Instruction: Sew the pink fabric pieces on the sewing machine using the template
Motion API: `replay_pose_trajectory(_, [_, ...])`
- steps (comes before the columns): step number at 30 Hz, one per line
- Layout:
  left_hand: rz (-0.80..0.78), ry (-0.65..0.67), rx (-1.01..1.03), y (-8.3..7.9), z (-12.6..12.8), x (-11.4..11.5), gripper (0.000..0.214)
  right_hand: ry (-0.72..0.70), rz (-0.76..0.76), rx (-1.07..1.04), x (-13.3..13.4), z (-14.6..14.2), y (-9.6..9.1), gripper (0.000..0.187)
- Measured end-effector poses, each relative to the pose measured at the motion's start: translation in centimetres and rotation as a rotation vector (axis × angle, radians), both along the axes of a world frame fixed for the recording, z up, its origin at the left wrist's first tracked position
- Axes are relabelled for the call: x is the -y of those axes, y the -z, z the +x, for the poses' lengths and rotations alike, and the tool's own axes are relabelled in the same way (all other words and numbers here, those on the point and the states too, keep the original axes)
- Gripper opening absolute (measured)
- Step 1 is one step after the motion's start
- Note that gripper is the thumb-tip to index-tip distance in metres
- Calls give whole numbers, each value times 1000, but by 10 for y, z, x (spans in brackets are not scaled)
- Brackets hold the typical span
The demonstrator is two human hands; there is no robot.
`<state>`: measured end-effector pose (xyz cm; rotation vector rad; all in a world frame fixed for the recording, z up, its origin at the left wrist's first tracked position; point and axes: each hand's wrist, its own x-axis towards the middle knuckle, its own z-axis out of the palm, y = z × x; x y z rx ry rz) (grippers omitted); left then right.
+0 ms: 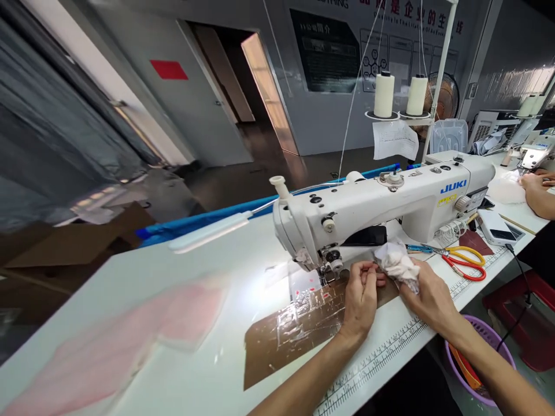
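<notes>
My right hand grips a crumpled white cloth to the right of the needle area, under the arm of a white sewing machine. Close beside it, my left hand has its fingers curled together just right of the presser foot. Whatever lies between those fingers, if anything, is hidden. Both hands are over a brown taped sheet on the machine bed. A sheer pink fabric piece lies on the white table at the left.
Red-handled and yellow-handled scissors lie right of my right hand, near a white box-shaped device. A ruler strip runs along the front edge. Thread cones stand behind. A purple basket is below. A co-worker's arm shows far right.
</notes>
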<state>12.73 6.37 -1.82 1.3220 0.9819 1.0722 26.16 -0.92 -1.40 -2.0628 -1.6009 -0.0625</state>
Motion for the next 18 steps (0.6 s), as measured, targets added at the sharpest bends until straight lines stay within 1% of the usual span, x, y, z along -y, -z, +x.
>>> replay_pose_trajectory(2, [-40, -69, 32, 1, 2, -4, 11, -17, 94, 36, -16, 12, -8, 45])
replay_pose_trajectory(3, [-54, -74, 37, 1, 2, -4, 10, 12, 86, 101, -28, 17, -13, 44])
replay_pose_trajectory(4, [-59, -63, 38, 1, 2, -4, 9, 66, 17, 179, -40, 20, -19, 46])
replay_pose_trajectory(5, [-54, -46, 33, 1, 2, -4, 9, 89, -12, 207, -54, 22, -24, 47])
replay_pose_trajectory(8, [-26, -19, -11, 1, 0, -1, 13, 128, -52, 254, -92, 16, -34, 43])
replay_pose_trajectory(10, [-7, -15, -32, 3, 0, -1, 17, 161, -60, 281, -109, 7, -36, 36])
replay_pose_trajectory(11, [10, -10, -37, 4, -1, -1, 18, 174, -56, 294, -113, 2, -35, 35])
replay_pose_trajectory(13, [60, 8, -45, 6, -2, -1, 20, 186, -44, 318, -113, -6, -32, 37])
replay_pose_trajectory(16, [135, 32, -55, 7, -3, -1, 21, 172, 34, 349, -94, -9, -26, 46])
replay_pose_trajectory(17, [150, 38, -54, 7, -3, -1, 21, 132, 136, 358, -83, -8, -26, 46])
replay_pose_trajectory(18, [160, 43, -51, 7, -4, -1, 21, 77, 257, 349, -71, -7, -27, 40])
